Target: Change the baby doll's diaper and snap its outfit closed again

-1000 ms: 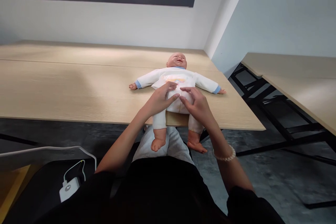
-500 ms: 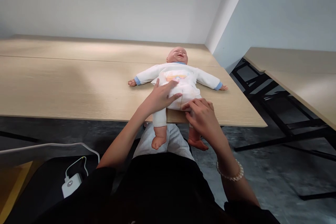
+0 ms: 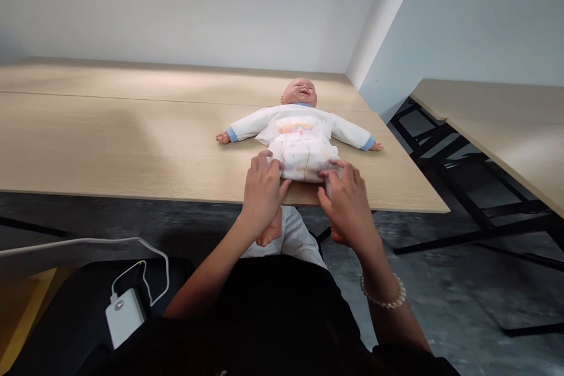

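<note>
A baby doll (image 3: 299, 129) lies on its back on the wooden table (image 3: 132, 147), arms spread, in a white top with blue cuffs. A white diaper (image 3: 304, 155) wraps its hips, near the table's front edge. My left hand (image 3: 262, 194) is shut on the diaper's left side, over the top of the doll's leg. My right hand (image 3: 348, 205) pinches the diaper's opposite side and wears a pearl bracelet (image 3: 383, 296). The doll's legs hang over the edge, mostly hidden behind my hands, with one foot (image 3: 269, 234) showing.
A second wooden table (image 3: 489, 123) with black metal legs stands to the right. At lower left, a white power bank (image 3: 124, 317) with a cable rests on a black surface. White trousers show on my lap below the table edge, and a window runs along the top.
Both hands have moved down from the doll's belly to the diaper's sides at the hips. The diaper sits closer around the hips, and my hands cover more of the legs.
</note>
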Motion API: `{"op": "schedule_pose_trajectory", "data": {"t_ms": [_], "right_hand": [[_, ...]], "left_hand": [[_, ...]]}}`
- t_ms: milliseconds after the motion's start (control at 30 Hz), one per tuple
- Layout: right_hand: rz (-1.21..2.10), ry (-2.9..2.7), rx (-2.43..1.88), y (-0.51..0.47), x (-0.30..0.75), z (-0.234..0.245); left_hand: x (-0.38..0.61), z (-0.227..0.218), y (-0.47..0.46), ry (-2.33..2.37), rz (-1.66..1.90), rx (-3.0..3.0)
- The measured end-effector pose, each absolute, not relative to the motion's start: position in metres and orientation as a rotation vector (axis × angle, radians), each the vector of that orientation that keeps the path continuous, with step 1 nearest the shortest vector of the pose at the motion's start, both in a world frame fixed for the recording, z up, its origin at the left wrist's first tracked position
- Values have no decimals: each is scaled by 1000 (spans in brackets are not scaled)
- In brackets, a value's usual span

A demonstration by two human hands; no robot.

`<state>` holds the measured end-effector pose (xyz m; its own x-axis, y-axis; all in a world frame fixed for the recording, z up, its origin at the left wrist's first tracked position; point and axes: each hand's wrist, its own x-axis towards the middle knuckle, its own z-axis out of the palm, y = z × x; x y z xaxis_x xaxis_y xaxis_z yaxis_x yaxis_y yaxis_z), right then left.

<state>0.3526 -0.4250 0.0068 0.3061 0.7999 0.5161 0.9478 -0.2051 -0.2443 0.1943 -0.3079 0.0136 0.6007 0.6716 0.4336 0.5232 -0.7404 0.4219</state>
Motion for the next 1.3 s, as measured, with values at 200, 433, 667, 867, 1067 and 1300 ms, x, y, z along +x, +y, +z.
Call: {"op": "schedule_pose_trajectory", "data": {"t_ms": [200,433,667,867,1067,1300], "right_hand": [[-235,-1568,-1954,-431,358,8],[-319,-1351,-1997,-420,368,-4],[-175,-1407,-1788,-399,381,-7],[-208,-1564,-1830,-395,387,-9],[-210,-1563,-1827,-391,390,-4],[-354,-1518,-1867,-387,389,-1]], "left_hand": [[203,21,-304,1028,711,2556],[206,16,-287,822,679,2488],[210,12,-278,859,770,2503],[213,17,-282,921,626,2554],[212,22,-276,865,534,2567],[213,14,-265,786,806,2416]]}}
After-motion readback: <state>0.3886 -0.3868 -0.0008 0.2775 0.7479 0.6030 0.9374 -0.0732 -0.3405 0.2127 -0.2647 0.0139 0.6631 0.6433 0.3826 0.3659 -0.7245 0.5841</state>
